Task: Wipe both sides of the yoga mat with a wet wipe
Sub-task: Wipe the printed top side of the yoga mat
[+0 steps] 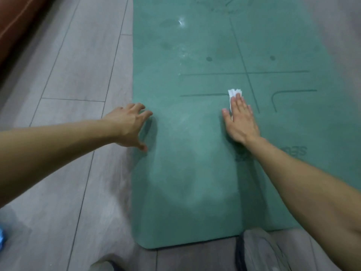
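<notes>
Head view shows your yoga mat (195,163), teal green with dark alignment lines and dots, lying flat on the grey wood-plank floor (74,79), its near short edge just ahead of your knees. Your right hand (240,122) lies flat on the mat with fingers straight and together, pressing the white wet wipe (234,94) down; part of the wipe sticks out past your fingertips, next to one of the printed lines. That grip is a flat press, with no fingers curled round the wipe. Your left hand (130,124) is at the mat's left edge, fingers spread and bent, fingertips touching the mat surface near the border, holding nothing. Pale streaks and a faint sheen mark the mat between and beyond your hands. A blue object (2,239), mostly cut off, sits at the far left on the floor.
</notes>
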### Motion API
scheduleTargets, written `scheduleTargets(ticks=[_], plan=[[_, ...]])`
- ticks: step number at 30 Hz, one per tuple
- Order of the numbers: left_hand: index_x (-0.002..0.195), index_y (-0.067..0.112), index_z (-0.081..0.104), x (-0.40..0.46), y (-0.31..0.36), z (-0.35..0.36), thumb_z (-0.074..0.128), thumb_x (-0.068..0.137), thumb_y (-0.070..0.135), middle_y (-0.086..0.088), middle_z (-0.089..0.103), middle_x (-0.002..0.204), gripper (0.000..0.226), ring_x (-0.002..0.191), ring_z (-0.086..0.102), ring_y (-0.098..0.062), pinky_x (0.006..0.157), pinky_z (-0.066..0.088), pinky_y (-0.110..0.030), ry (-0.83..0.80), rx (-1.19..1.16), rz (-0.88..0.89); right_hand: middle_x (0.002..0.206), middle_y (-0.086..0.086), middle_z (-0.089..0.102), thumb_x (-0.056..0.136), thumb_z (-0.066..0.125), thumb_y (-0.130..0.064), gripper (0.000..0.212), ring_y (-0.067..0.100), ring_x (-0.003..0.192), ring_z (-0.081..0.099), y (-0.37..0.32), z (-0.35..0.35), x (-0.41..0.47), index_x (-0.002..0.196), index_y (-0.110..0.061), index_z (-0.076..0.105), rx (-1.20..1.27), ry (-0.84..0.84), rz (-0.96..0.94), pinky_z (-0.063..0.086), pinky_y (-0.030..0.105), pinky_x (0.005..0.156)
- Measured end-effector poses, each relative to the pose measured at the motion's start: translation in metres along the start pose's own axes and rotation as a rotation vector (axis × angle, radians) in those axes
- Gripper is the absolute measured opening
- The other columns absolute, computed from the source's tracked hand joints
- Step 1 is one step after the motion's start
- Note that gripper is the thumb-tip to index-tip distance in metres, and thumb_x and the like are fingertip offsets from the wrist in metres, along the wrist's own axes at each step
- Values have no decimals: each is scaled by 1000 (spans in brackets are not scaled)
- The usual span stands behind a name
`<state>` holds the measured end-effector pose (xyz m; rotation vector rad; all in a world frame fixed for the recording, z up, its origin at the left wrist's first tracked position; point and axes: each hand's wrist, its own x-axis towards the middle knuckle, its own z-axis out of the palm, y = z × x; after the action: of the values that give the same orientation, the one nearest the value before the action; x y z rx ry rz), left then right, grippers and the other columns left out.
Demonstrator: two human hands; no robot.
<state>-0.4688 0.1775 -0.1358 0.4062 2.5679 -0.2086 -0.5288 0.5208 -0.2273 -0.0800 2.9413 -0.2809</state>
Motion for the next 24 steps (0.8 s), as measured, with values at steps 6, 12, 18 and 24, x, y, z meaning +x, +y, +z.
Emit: scheduleTargets(ticks=[6, 12, 18, 24], plan=[[166, 22, -3, 24, 26, -15, 79, 51, 90, -11, 4, 171, 156, 157, 15, -34, 125, 29, -50, -54, 70, 62, 177, 2, -4, 110, 38, -54, 78, 13, 162, -8, -83, 36, -147, 169, -13, 7, 3, -181, -809, 9, 42, 132], [165, 27, -4, 45, 53, -15, 79, 47, 91, -8, 5, 168, 157, 155, 18, -33, 122, 33, -48, -56, 196, 155, 176, -3, -1, 111, 22, -51, 67, 11, 162, -4, 2, 20, -90, 169, -20, 6, -102, -43, -507, 9, 44, 132], [164, 30, -8, 66, 74, -20, 81, 41, 91, -9, 6, 167, 164, 154, 18, -36, 120, 35, -52, -35, 94, 160, 176, 3, -10, 104, 19, -68, 87, 12, 161, -12, 28, 12, -79, 168, -12, 3, 49, 7, -44, 4, 42, 132], [162, 29, 2, 73, 78, -19, 81, 33, 91, -11, 20, 157, 164, 144, 27, -35, 111, 43, -52, 38, 138, 149, 176, 2, 3, 110, 41, -52, 75, 13, 162, -3, -36, 30, -169, 168, -14, 14, -20, -226, -905, 7, 40, 132]])
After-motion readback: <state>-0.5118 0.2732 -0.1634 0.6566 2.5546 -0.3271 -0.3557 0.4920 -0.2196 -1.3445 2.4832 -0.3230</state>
